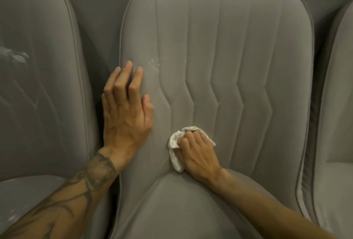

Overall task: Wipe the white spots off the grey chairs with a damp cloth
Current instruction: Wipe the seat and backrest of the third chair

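Low on the middle grey chair (248, 47), the right hand (198, 154) grips a bunched white cloth (174, 143) against the backrest. The left hand (126, 108) rests flat near some white spots (153, 64), fingers loose.

Indoor seating area, type unclear: row of matching padded grey chairs (248, 44), side by side.

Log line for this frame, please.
right hand grips cloth low on middle chair | left hand flat on chair | white spots unwiped

Crumpled white cloth (174, 143) low on ctr grey chair (248, 47) backrest, w/ white spots (153, 65) up-left (faint).
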Demonstrator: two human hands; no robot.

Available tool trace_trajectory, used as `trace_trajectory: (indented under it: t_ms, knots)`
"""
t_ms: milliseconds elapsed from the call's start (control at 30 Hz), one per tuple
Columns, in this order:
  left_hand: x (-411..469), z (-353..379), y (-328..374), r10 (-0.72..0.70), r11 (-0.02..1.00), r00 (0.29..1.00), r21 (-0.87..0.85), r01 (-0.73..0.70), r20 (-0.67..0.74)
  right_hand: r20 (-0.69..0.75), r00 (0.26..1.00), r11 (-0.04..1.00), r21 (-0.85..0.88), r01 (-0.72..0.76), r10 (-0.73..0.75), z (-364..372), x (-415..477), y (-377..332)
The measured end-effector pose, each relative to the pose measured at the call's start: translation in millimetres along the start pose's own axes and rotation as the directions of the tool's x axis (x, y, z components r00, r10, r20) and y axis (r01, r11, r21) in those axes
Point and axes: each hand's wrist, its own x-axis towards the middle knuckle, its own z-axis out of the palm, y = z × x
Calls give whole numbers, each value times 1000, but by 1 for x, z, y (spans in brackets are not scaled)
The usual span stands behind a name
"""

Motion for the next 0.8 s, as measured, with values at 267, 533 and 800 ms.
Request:
trace_trajectory:
  t_ms: [267,533,800]
  knots:
    - [-1,-1,1,-86,996,996,-29,85,-40,-389,863,937,-4,-350,321,-59,140,54]
    - [-1,-2,-1,-128,974,992,-191,124,-10,-240,967,996,38,-79,86,-65,154,11]
    - [0,-3,-1,-140,948,990,-289,134,0,-430,852,951,55,-304,297,-86,247,18]
